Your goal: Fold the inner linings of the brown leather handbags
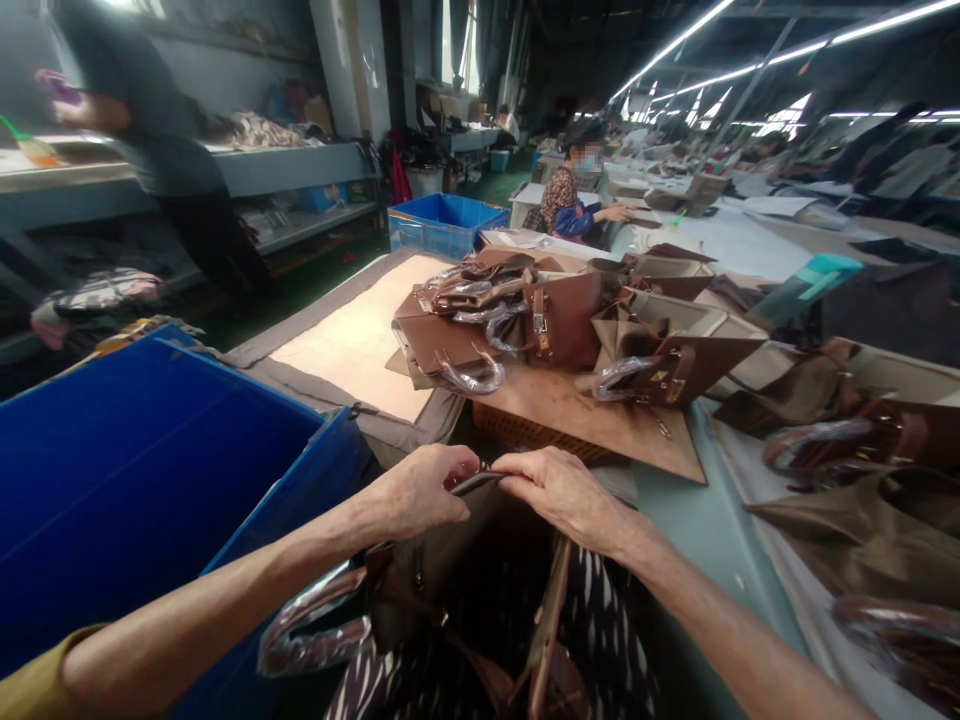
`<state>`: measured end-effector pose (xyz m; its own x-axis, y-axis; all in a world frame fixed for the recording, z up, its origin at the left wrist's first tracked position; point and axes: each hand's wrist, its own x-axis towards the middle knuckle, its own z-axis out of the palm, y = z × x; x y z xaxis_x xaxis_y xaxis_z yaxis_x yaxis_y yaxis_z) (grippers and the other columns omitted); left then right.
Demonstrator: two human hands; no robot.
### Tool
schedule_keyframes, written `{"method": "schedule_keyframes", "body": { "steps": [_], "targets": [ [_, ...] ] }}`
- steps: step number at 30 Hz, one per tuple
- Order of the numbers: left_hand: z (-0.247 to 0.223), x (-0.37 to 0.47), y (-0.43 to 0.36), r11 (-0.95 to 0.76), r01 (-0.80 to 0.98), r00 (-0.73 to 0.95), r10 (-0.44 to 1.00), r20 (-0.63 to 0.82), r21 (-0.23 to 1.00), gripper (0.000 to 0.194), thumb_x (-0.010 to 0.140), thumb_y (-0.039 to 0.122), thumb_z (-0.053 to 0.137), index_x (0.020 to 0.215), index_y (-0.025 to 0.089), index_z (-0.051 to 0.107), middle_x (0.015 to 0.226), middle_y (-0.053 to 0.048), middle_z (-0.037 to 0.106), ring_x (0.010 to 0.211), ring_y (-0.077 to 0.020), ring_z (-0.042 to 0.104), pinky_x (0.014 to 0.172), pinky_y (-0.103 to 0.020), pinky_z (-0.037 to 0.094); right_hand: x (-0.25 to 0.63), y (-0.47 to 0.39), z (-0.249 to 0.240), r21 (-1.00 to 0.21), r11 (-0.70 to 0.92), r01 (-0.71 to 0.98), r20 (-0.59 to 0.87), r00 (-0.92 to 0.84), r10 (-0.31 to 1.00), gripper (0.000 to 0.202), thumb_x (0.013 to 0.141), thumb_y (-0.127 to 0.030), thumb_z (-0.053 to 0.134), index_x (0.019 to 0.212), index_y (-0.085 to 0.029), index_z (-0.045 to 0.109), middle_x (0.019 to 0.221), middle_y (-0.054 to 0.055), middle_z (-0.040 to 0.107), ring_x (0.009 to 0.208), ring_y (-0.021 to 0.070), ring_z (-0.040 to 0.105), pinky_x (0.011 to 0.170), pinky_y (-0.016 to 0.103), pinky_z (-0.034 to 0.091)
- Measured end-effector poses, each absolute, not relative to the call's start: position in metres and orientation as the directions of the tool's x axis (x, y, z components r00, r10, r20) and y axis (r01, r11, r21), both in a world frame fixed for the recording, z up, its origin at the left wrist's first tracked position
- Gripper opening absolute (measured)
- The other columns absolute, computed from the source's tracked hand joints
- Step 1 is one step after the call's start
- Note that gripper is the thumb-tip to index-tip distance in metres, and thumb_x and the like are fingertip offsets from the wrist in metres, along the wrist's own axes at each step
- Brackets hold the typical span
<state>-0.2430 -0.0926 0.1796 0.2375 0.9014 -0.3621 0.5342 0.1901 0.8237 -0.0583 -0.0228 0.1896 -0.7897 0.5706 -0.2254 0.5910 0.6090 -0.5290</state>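
Observation:
A brown handbag (472,540) rests on my lap, its mouth facing up and its inside dark. My left hand (424,488) curls at the bag's far rim, thumb and fingers around the edge. Close beside it, my right hand (559,490) pinches the same rim between thumb and fingers. One plastic-wrapped handle (315,620) hangs out to the left of the bag. Several more brown handbags (562,320) with wrapped handles lie heaped on a brown board (600,415) in front of me.
A large blue bin (150,480) stands at my left, and a smaller blue bin (446,220) farther off. A pale padded surface (352,330) lies ahead. More bags (885,520) line the right table. One person (150,120) stands at the left; another (566,195) sits working.

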Motion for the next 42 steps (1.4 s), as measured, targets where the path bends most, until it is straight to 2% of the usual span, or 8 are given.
{"method": "schedule_keyframes", "body": {
  "steps": [6,12,20,28,33,37,40,42],
  "targets": [
    [0.175,-0.239,-0.083,0.085,0.624,0.26,0.915,-0.309,0.777,0.032,0.063,0.015,0.045,0.086,0.017,0.067,0.065,0.003,0.061,0.062,-0.0131,0.052,0.05,-0.019,0.033,-0.059,-0.021,0.191,-0.534,0.591,0.605,-0.241,-0.779,0.579,0.024,0.082,-0.024,0.043,0.088,-0.025,0.066,0.071,-0.002,0.064,0.071,0.0134,0.056,0.063,0.022,0.033],
    [0.176,-0.23,-0.08,-0.061,0.745,0.261,0.943,-0.206,0.664,0.029,0.068,0.019,0.044,0.082,0.015,0.07,0.062,0.0,0.06,0.058,-0.0127,0.048,0.052,-0.021,0.032,-0.061,-0.022,0.19,-0.414,0.687,0.597,-0.223,-0.799,0.559,0.022,0.082,-0.024,0.044,0.088,-0.026,0.065,0.067,-0.003,0.062,0.065,0.0124,0.055,0.057,0.023,0.027],
    [0.177,-0.227,-0.076,-0.016,0.843,0.181,0.95,-0.255,0.538,0.023,0.067,0.019,0.046,0.069,0.016,0.068,0.057,-0.001,0.056,0.057,-0.0128,0.048,0.05,-0.02,0.029,-0.063,-0.021,0.189,-0.354,0.722,0.595,-0.234,-0.803,0.548,0.021,0.083,-0.025,0.044,0.086,-0.025,0.064,0.069,-0.002,0.064,0.066,0.0126,0.056,0.056,0.024,0.025],
    [0.173,-0.228,-0.075,0.017,0.806,0.154,0.959,-0.238,0.592,0.021,0.067,0.019,0.047,0.064,0.015,0.067,0.052,0.002,0.047,0.055,-0.0111,0.043,0.047,-0.02,0.026,-0.064,-0.02,0.187,-0.34,0.734,0.588,-0.22,-0.809,0.545,0.02,0.082,-0.025,0.044,0.08,-0.024,0.063,0.065,-0.003,0.062,0.059,0.0113,0.053,0.054,0.025,0.023],
    [0.168,-0.228,-0.073,0.016,0.749,0.187,0.954,-0.234,0.662,0.021,0.07,0.024,0.051,0.065,0.012,0.067,0.052,0.004,0.043,0.057,-0.0099,0.044,0.048,-0.018,0.026,-0.073,-0.025,0.189,-0.326,0.697,0.639,-0.264,-0.769,0.582,0.017,0.082,-0.023,0.045,0.083,-0.022,0.061,0.079,0.001,0.067,0.076,0.0164,0.058,0.059,0.026,0.028],
    [0.169,-0.227,-0.075,-0.018,0.734,0.225,0.95,-0.219,0.679,0.027,0.076,0.032,0.049,0.068,0.013,0.065,0.056,0.003,0.049,0.061,-0.012,0.049,0.051,-0.019,0.03,-0.079,-0.023,0.187,-0.453,0.651,0.609,-0.277,-0.791,0.546,0.022,0.077,-0.012,0.043,0.089,-0.02,0.06,0.085,0.002,0.067,0.08,0.0155,0.058,0.064,0.024,0.033],
    [0.178,-0.23,-0.084,0.002,0.814,0.191,0.943,-0.271,0.581,0.017,0.072,0.026,0.051,0.077,0.015,0.061,0.066,0.0,0.057,0.064,-0.0153,0.053,0.053,-0.021,0.032,-0.081,-0.016,0.186,-0.535,0.615,0.579,-0.286,-0.809,0.513,0.02,0.078,-0.016,0.044,0.083,-0.02,0.063,0.082,0.0,0.067,0.079,0.0141,0.057,0.068,0.023,0.035],
    [0.187,-0.235,-0.091,0.058,0.853,0.126,0.941,-0.313,0.518,0.028,0.064,0.024,0.057,0.091,0.017,0.056,0.076,-0.002,0.06,0.068,-0.0181,0.055,0.054,-0.023,0.033,-0.082,-0.008,0.189,-0.512,0.604,0.611,-0.289,-0.784,0.549,0.02,0.079,-0.019,0.045,0.082,-0.019,0.065,0.08,0.001,0.066,0.079,0.0147,0.056,0.069,0.023,0.035]
  ]
}}
